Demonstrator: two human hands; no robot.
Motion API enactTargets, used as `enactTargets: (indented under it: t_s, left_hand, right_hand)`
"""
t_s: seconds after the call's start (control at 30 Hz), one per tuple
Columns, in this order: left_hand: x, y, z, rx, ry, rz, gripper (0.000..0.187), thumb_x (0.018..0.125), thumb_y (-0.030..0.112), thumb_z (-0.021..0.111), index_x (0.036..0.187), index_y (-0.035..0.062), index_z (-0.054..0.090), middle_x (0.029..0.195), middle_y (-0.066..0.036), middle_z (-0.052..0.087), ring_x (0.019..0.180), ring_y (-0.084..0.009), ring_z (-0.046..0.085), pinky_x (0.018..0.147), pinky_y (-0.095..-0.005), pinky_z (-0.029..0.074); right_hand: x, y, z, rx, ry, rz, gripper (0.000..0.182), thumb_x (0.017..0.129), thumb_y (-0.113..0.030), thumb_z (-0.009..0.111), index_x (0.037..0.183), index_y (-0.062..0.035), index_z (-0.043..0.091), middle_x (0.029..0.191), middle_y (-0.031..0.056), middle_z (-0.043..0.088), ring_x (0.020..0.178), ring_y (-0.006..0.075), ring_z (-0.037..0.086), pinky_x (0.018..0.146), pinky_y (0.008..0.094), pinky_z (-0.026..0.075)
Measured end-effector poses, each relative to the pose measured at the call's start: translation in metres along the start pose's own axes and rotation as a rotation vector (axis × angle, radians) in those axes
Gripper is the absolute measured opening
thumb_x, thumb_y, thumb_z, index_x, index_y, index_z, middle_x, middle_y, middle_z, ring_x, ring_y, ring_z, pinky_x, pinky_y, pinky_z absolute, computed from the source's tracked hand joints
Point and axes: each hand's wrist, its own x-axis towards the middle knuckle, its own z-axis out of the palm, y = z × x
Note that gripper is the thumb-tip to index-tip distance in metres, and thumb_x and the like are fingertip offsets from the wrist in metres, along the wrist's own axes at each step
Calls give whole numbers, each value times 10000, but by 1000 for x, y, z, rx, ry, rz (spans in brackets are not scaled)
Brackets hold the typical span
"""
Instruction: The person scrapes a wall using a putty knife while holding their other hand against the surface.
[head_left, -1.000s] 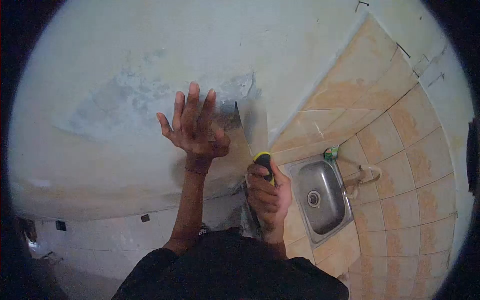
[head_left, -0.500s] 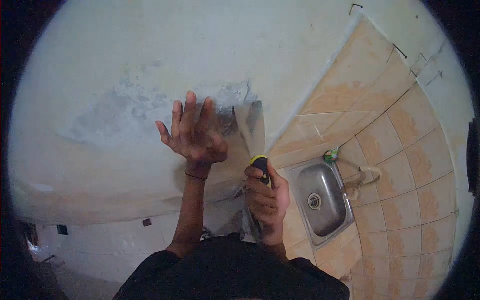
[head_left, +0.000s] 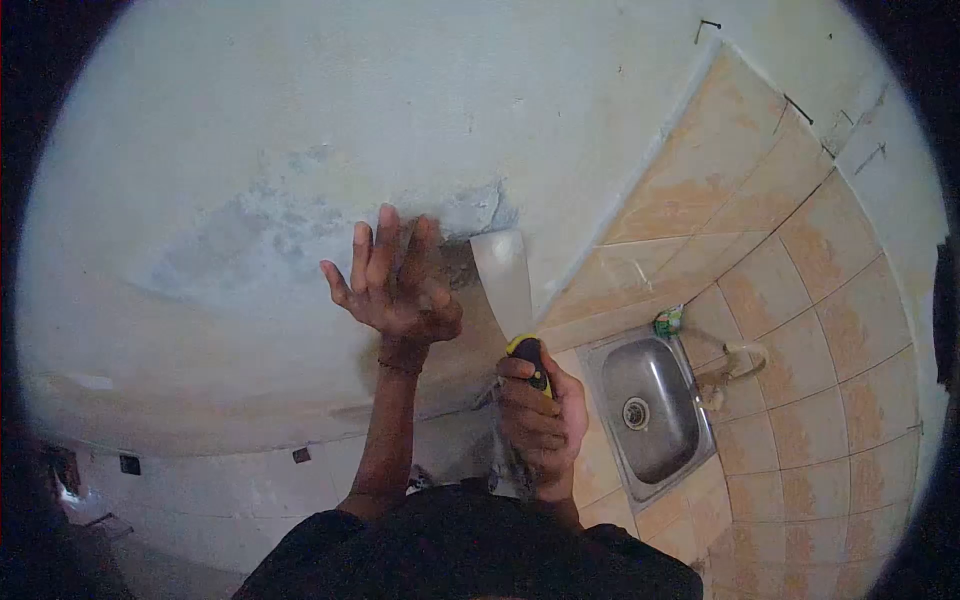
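A putty knife (head_left: 505, 275) with a wide pale blade and a yellow-and-black handle is in my right hand (head_left: 540, 415), fingers wrapped round the handle. Its blade points up at the wall (head_left: 330, 80), the broad edge right by a peeling edge of paint. My left hand (head_left: 400, 285) is raised before the wall to the left of the blade, fingers spread and holding nothing. Around and left of it spreads a rough grey patch (head_left: 250, 235) of worn paint. A darker spot (head_left: 458, 262) shows between my left hand and the blade.
At the lower right a steel sink (head_left: 650, 410) is set in a tiled counter, with a tap (head_left: 745, 358) and a green packet (head_left: 668, 320) by its rim. Orange-and-cream tiles (head_left: 690, 190) cover the adjoining wall. Bent nails (head_left: 798, 108) stick out above them.
The blade has turned so its broad pale face shows. The whole view has shifted slightly, with hands and sink sitting a little lower and further right. My left hand stays spread.
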Motion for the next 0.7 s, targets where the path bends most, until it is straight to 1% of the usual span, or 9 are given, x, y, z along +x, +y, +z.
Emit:
enactTargets:
  t_s: [0.1, 0.2, 0.33, 0.43, 0.57, 0.63, 0.7]
  left_hand:
    - [-3, 1, -3, 51, -39, -12, 502, 941, 374, 383, 1287, 177, 688, 1424, -78, 580, 1383, -261, 442, 1231, -503, 72]
    - [-2, 1, -2, 26, -34, 14, 510, 992, 373, 331, 1279, 137, 680, 1463, -132, 535, 1408, -333, 410, 1208, -559, 61]
    - [-4, -1, 1, 30, -33, 16, 524, 1001, 379, 312, 1308, 143, 665, 1472, -124, 526, 1406, -333, 411, 1208, -558, 60]
    - [-4, -1, 1, 56, -57, 5, 532, 1003, 378, 303, 1312, 138, 661, 1475, -115, 523, 1404, -332, 413, 1207, -562, 74]
    - [-1, 1, 0, 64, -34, 25, 527, 1002, 373, 306, 1308, 133, 663, 1468, -111, 530, 1396, -324, 425, 1205, -563, 100]
    - [-1, 1, 0, 73, -33, 31, 519, 1001, 363, 312, 1304, 133, 665, 1465, -111, 533, 1391, -320, 434, 1205, -560, 112]
    - [1, 2, -2, 81, -47, 24, 510, 1001, 352, 315, 1301, 134, 667, 1464, -111, 535, 1385, -319, 441, 1205, -559, 120]
  right_hand:
    - [1, 0, 1, -41, 31, -21, 403, 1078, -406, 387, 1112, -13, 470, 613, 16, 389, 346, 84, 351, 265, 234, 273]
    - [1, -4, -6, -96, 33, -25, 403, 1076, -401, 397, 1111, -6, 472, 615, 12, 392, 346, 74, 351, 268, 228, 279]
    - [11, -8, -1, -155, -4, -15, 399, 1075, -390, 406, 1108, 2, 470, 617, 7, 393, 340, 66, 345, 270, 220, 295]
    - [8, -4, -5, -153, 37, -85, 395, 1073, -385, 414, 1110, 6, 466, 617, 4, 393, 336, 63, 343, 270, 218, 304]
    - [9, -8, -4, -123, 4, -34, 387, 1071, -377, 424, 1116, 5, 465, 617, 3, 388, 334, 59, 338, 268, 216, 299]
    - [12, -5, 1, -156, 9, -56, 386, 1070, -376, 427, 1117, 5, 466, 616, 3, 383, 331, 59, 333, 267, 214, 297]
    - [6, -5, -3, -145, 60, -80, 386, 1071, -381, 426, 1118, 0, 468, 614, 4, 379, 329, 57, 326, 267, 213, 293]
